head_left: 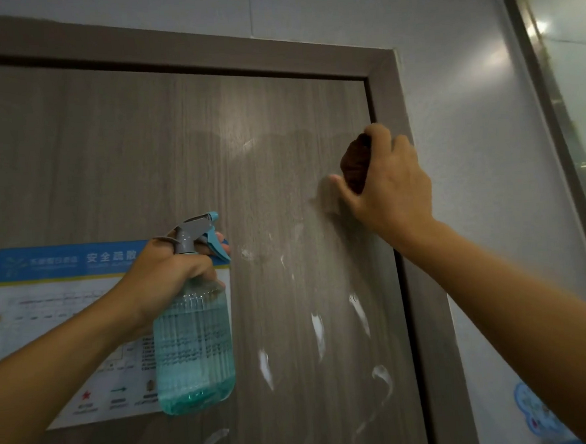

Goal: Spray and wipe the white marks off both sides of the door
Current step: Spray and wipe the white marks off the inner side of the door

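The grey wood-grain door [126, 156] fills the view, shut in its brown frame [384, 89]. White marks [318, 330] streak its right half from mid-height down. My right hand [385, 182] grips a brown cloth [355, 163] and holds it against the door near the upper right edge; a damp smear lies around it. My left hand [171, 274] grips the neck of a clear blue spray bottle [193, 348] with a grey and blue trigger head, a finger on the trigger, nozzle aimed right at the door.
A blue and white evacuation notice [49, 305] is stuck on the door's left side, behind the bottle. A pale wall [468, 142] stands right of the frame, with a glass panel [567, 67] further right and a blue sticker [533, 409] low down.
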Available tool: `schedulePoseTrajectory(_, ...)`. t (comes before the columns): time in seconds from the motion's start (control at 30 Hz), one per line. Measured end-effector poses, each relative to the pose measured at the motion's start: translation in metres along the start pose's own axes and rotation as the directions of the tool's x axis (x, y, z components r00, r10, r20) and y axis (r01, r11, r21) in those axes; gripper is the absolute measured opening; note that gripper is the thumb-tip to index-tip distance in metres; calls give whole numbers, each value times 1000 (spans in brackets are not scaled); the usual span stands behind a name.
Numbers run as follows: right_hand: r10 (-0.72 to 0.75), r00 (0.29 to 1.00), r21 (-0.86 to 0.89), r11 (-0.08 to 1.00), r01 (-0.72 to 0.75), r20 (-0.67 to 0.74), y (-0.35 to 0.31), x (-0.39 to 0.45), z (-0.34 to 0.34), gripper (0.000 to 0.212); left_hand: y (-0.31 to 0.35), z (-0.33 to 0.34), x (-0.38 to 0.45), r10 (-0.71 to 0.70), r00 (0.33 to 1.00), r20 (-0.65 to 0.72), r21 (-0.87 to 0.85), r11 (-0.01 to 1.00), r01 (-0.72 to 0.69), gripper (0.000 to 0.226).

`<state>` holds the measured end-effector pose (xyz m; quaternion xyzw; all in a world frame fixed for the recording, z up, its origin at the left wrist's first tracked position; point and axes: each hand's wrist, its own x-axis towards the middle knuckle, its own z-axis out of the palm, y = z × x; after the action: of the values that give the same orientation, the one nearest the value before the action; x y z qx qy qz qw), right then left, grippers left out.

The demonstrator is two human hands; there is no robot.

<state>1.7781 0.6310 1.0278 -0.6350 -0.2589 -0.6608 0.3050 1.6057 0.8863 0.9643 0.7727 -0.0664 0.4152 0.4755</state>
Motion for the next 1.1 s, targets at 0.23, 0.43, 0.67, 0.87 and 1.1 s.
schedulePoseTrajectory(0.23,-154,982,204,970,129,112,7,-25,29,59,1,2,-2,4,1000,-10,18,1000,-3,46)
schedulePoseTrajectory(0.43,-136,989,200,972,122,61,31,-8,32,54,-2,-1,-1,5,1000,6,44,999,-5,46)
schedulePoseTrajectory(0.67,-518,835,198,852,485,183,27,-73,29,52,0,1,-2,25,1000,-9,50,998,-24,47)
schedulePoseTrajectory(0.87,-70,996,123,990,63,57,37,-7,28,54,2,3,-2,10,1000,5,31,999,-10,48)
schedulePoseTrajectory(1.1,-512,847,232,849,475,143,-17,-55,53,51,1,4,-4,19,1000,-9,28,999,-18,47)
